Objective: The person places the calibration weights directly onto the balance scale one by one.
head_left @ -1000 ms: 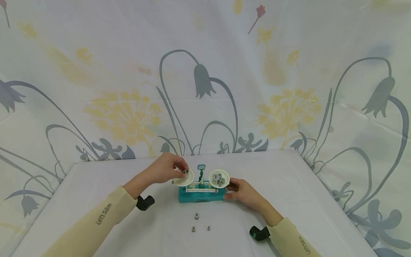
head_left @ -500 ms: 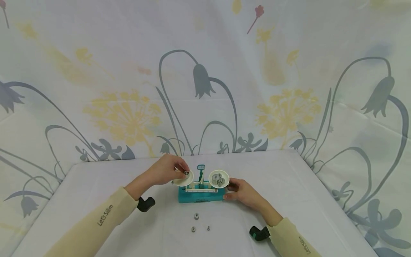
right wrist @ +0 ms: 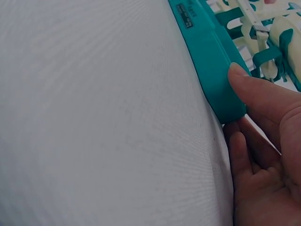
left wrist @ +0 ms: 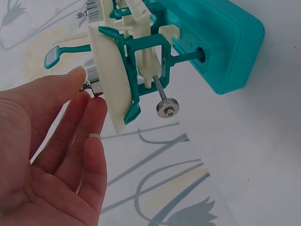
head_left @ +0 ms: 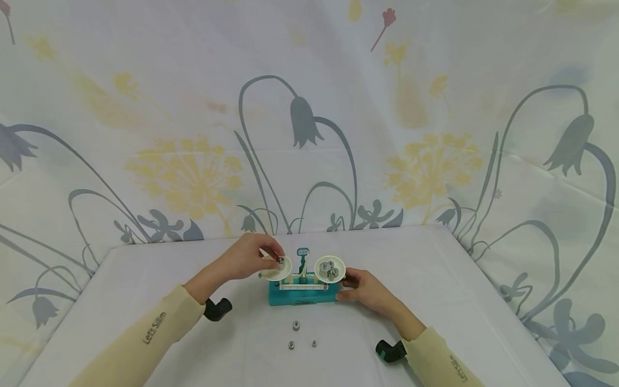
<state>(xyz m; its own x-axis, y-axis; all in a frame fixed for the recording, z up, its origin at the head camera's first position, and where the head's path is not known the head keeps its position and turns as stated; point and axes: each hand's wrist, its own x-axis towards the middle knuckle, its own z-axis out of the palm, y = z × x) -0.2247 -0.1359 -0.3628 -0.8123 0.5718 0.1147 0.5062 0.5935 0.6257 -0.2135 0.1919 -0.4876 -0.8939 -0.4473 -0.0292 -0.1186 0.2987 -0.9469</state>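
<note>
A teal balance scale (head_left: 295,296) with two cream pans stands on the white cloth. My left hand (head_left: 247,256) is at the left pan (head_left: 275,275). In the left wrist view, its thumb and fingertips pinch the small knob of a metal weight (left wrist: 96,81), whose base is right against the pan's face. Several metal weights (head_left: 330,270) sit together in the right pan (head_left: 340,264). My right hand (head_left: 368,293) grips the right end of the teal base (right wrist: 211,61), thumb on top and the other fingers low at its end, as the right wrist view shows.
Three loose metal weights, a larger one (head_left: 296,325), a middling one (head_left: 292,345) and a small one (head_left: 314,343), stand on the cloth in front of the scale. A flower-print curtain (head_left: 309,177) rises behind the table. A threaded balance nut (left wrist: 168,108) sticks out at the scale's left end.
The left hand has shifted very slightly, with the weight a touch lower over the left pan. The right hand, the scale and the loose weights have stayed in place.
</note>
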